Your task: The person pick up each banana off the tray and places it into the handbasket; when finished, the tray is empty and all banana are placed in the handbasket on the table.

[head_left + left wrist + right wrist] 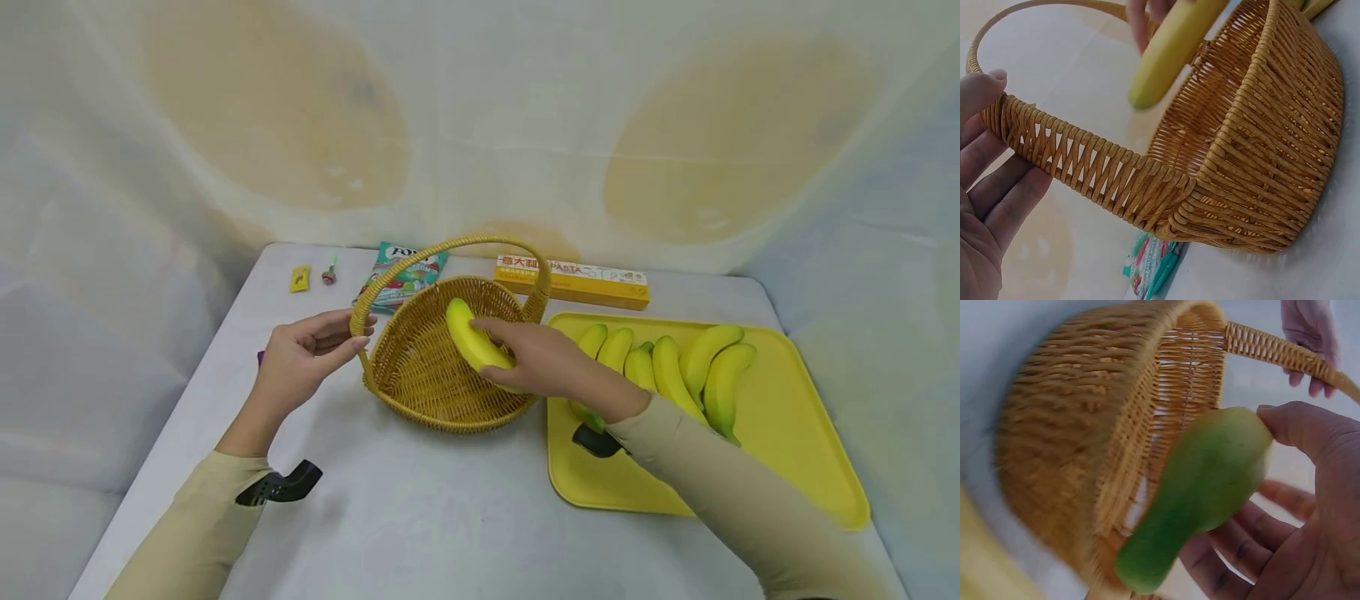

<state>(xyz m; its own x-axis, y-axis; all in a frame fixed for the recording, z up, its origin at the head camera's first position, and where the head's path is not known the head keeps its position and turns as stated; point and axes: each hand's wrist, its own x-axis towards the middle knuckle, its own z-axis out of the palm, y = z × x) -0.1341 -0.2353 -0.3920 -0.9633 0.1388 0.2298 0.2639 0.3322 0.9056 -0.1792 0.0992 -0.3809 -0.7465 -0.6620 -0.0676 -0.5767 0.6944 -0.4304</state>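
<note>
A wicker basket with a tall arched handle stands on the white table. My left hand holds the left side of that handle, thumb on one face and fingers on the other. Over the basket's opening, my right hand grips a yellow banana between thumb and fingers. Its green end shows in the right wrist view, in front of the woven wall. On the right, a yellow tray carries several more bananas, partly covered by my right forearm.
Behind the basket lie a teal snack bag and a long orange pasta box. A small yellow packet and a small lollipop-like item lie at the back left. A purple item shows barely behind my left hand. Pale fabric walls surround the table.
</note>
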